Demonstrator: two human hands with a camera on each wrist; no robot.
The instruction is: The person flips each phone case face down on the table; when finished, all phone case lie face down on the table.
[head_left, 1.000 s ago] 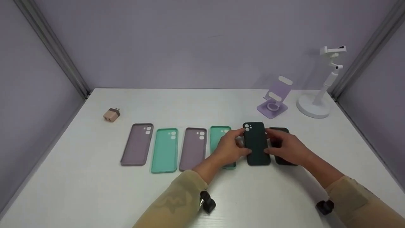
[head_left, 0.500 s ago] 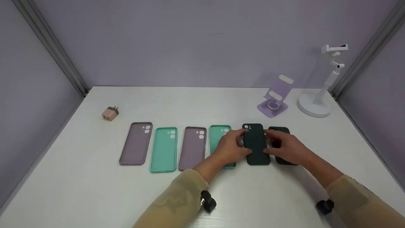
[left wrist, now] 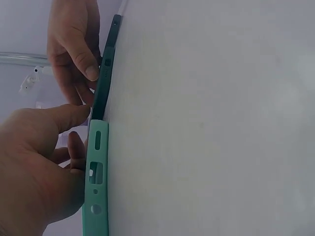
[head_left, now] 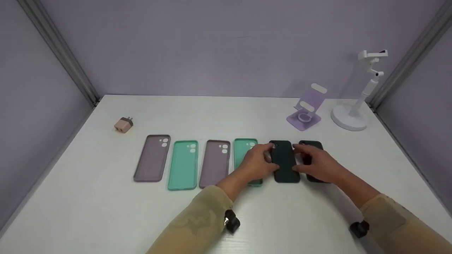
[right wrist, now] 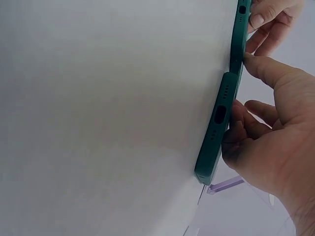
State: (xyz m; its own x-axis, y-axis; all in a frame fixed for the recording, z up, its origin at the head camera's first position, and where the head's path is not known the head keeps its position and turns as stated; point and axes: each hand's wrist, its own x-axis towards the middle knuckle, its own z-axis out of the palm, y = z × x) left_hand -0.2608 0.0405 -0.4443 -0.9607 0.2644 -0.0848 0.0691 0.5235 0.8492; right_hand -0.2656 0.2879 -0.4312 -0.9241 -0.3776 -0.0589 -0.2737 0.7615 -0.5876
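Note:
A dark green phone case (head_left: 285,164) lies back side up on the white table, its camera cutout at the upper left partly covered by fingers. My left hand (head_left: 256,163) holds its left edge with thumb and fingertips, reaching over a mint green phone case (head_left: 243,150). From the other side, my right hand (head_left: 317,165) holds the right edge of the same dark case. Beneath the right hand lies a second dark green case (head_left: 315,144), mostly hidden. In the left wrist view, the held case (left wrist: 102,86) appears edge-on, close to the tabletop.
Left of the hands lie a purple case (head_left: 215,164), another mint case (head_left: 183,165) and another purple case (head_left: 152,158) in a row. Behind are a pink charger plug (head_left: 123,125), a purple phone stand (head_left: 306,107) and a white stand (head_left: 349,118).
The held dark green case's top end has come down toward the table and its camera cutout is more covered. Both hands keep their hold, shifting only slightly left.

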